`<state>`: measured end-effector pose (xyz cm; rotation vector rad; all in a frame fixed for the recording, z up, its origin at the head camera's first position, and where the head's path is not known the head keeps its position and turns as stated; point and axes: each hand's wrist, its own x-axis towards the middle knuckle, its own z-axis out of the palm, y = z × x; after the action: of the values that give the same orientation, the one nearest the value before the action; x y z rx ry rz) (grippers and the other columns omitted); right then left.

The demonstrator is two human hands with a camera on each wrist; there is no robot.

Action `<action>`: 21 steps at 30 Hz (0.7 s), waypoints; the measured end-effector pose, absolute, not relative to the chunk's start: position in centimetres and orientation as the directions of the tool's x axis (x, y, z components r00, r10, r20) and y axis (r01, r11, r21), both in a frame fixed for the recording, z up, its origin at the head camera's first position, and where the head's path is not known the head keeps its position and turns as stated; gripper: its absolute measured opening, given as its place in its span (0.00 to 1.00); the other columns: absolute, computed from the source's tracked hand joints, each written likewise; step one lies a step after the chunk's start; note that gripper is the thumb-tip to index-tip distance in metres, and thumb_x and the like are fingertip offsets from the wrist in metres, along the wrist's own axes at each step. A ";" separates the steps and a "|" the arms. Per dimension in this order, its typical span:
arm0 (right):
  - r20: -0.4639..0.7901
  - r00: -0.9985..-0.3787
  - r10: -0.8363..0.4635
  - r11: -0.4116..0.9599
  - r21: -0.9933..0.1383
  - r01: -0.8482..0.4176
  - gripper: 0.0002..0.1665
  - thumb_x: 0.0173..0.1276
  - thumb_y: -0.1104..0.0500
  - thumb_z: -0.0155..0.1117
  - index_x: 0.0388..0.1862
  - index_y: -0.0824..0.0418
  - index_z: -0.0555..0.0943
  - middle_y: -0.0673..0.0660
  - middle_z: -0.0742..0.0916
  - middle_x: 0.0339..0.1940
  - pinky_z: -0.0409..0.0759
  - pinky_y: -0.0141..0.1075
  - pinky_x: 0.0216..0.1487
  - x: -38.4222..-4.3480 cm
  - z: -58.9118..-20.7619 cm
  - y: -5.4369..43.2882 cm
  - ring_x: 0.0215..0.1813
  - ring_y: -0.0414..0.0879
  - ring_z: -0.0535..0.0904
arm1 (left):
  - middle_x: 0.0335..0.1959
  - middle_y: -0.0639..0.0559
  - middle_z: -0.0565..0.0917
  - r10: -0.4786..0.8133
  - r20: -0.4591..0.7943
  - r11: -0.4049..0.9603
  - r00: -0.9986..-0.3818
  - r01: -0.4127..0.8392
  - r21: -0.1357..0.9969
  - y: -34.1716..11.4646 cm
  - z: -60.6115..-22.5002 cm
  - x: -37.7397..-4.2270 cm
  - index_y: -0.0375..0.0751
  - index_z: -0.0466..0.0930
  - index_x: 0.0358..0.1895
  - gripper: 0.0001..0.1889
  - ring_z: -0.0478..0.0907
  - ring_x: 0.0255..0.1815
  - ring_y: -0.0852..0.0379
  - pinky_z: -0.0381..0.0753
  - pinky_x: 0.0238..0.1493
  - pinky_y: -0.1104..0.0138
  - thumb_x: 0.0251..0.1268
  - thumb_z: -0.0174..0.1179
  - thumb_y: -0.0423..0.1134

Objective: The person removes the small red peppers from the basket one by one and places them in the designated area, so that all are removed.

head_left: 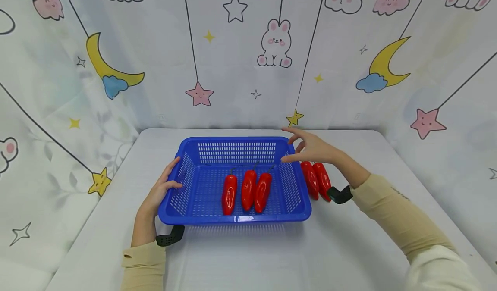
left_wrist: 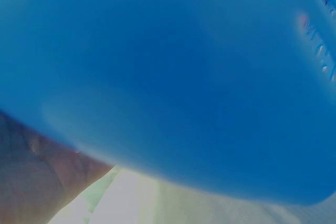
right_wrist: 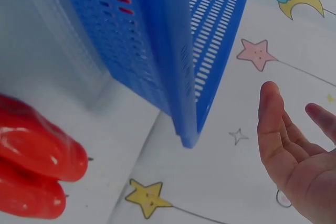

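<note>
A blue plastic basket [head_left: 240,218] with slotted walls is in the middle of the head view. Three red chili peppers [head_left: 229,194] lie inside it, stems toward the back. My left hand [head_left: 157,196] holds the basket's left rim, thumb over the edge and fingers along the outside. Over the right rear corner hovers my right hand [head_left: 316,148], thumb and fingers spread with nothing between them. In the right wrist view that hand [right_wrist: 302,161] is apart from the basket [right_wrist: 168,51]. Two more red peppers [head_left: 322,182] lie side by side just right of the basket.
A white-covered table [head_left: 240,261] carries everything. Behind it hangs a pale cloth backdrop [head_left: 240,58] with cartoon stars, moons and rabbits. Dark wrist cameras [head_left: 171,236] are worn on both wrists. The basket's blue wall [left_wrist: 173,77] fills most of the left wrist view, blurred.
</note>
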<state>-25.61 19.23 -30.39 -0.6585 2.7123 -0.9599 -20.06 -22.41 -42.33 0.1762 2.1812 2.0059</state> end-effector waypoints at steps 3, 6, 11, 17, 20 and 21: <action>-0.024 -0.877 -0.479 0.687 -0.633 -0.358 0.54 0.48 0.46 0.69 0.72 0.52 0.54 0.64 0.75 0.54 0.79 0.39 0.35 -25.7 -30.3 18.5 0.43 0.52 0.78 | 0.73 0.49 0.35 0.202 -0.050 0.091 -0.978 -0.032 0.995 -22.4 -42.3 -20.1 0.56 0.40 0.73 0.39 0.40 0.69 0.35 0.53 0.58 0.38 0.59 0.42 0.28; -0.019 -0.871 -0.492 0.688 -0.621 -0.375 0.54 0.47 0.44 0.69 0.71 0.50 0.55 0.63 0.76 0.53 0.79 0.39 0.35 -25.8 -30.2 17.8 0.44 0.53 0.78 | 0.73 0.48 0.35 0.201 -0.052 0.093 -0.978 -0.034 0.995 -22.5 -42.3 -20.1 0.57 0.39 0.73 0.39 0.40 0.69 0.34 0.54 0.57 0.38 0.59 0.42 0.28; -0.026 -0.860 -0.509 0.687 -0.614 -0.389 0.53 0.48 0.42 0.69 0.71 0.47 0.55 0.61 0.76 0.53 0.79 0.39 0.36 -25.8 -29.9 16.6 0.45 0.52 0.77 | 0.73 0.48 0.35 0.199 -0.053 0.093 -0.979 -0.035 0.995 -22.4 -42.2 -20.0 0.57 0.40 0.73 0.39 0.40 0.69 0.34 0.54 0.57 0.38 0.59 0.43 0.29; -0.034 -0.845 -0.533 0.664 -0.635 -0.394 0.52 0.48 0.42 0.68 0.71 0.45 0.55 0.61 0.76 0.54 0.79 0.40 0.38 -25.8 -29.9 15.6 0.44 0.51 0.78 | 0.73 0.47 0.35 0.196 -0.058 0.092 -0.979 -0.041 0.995 -22.4 -42.4 -20.0 0.57 0.40 0.73 0.39 0.41 0.69 0.34 0.55 0.57 0.38 0.60 0.43 0.29; -0.033 -0.844 -0.535 0.664 -0.635 -0.396 0.52 0.48 0.42 0.68 0.71 0.46 0.55 0.62 0.76 0.54 0.79 0.40 0.38 -25.8 -29.9 15.1 0.44 0.51 0.78 | 0.73 0.47 0.35 0.198 -0.059 0.093 -0.979 -0.041 0.995 -22.4 -42.4 -20.0 0.58 0.39 0.73 0.39 0.41 0.69 0.33 0.55 0.57 0.38 0.60 0.43 0.29; -0.033 -0.844 -0.536 0.665 -0.632 -0.398 0.53 0.48 0.41 0.68 0.71 0.47 0.55 0.62 0.76 0.54 0.79 0.40 0.38 -25.8 -29.9 15.0 0.44 0.51 0.78 | 0.73 0.47 0.35 0.197 -0.059 0.092 -0.979 -0.042 0.995 -22.5 -42.4 -20.0 0.58 0.39 0.73 0.39 0.41 0.69 0.33 0.55 0.57 0.38 0.60 0.43 0.29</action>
<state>-25.79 14.95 -29.93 -0.7580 2.6651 -0.9353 -20.02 -22.46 -42.40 0.1580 2.1827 1.9982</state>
